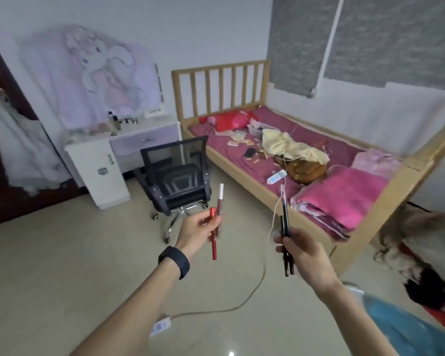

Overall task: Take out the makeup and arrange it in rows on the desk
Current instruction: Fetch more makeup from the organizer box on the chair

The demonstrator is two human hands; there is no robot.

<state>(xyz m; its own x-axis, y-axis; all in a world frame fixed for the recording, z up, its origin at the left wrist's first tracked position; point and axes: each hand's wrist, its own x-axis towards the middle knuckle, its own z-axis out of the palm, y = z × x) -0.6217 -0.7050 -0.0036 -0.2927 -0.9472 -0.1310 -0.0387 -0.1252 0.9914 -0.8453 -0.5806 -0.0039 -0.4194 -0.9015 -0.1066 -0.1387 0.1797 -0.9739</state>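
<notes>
A: Nearest first. Hands?
B: Left hand [198, 231], fingers curled round a red pencil [213, 249] and a white-capped gloss tube [220, 201], both roughly upright. Black wristband [174, 262] on that wrist.
A: Right?
B: Right hand [302, 250] grips a bundle of black pencils [286, 222], tips pointing up. Exact count unclear.
A: Beyond them?
B: Pale cable [257, 286] trailing over the floor. Then a black mesh chair [176, 176], just in front of the desk [95, 160].
A: Desk top?
B: Small bottles [117, 122] near the back wall.
A: Farther right?
B: Wooden bed [217, 80]; more small makeup pieces [238, 141] scattered on its magenta sheet.
</notes>
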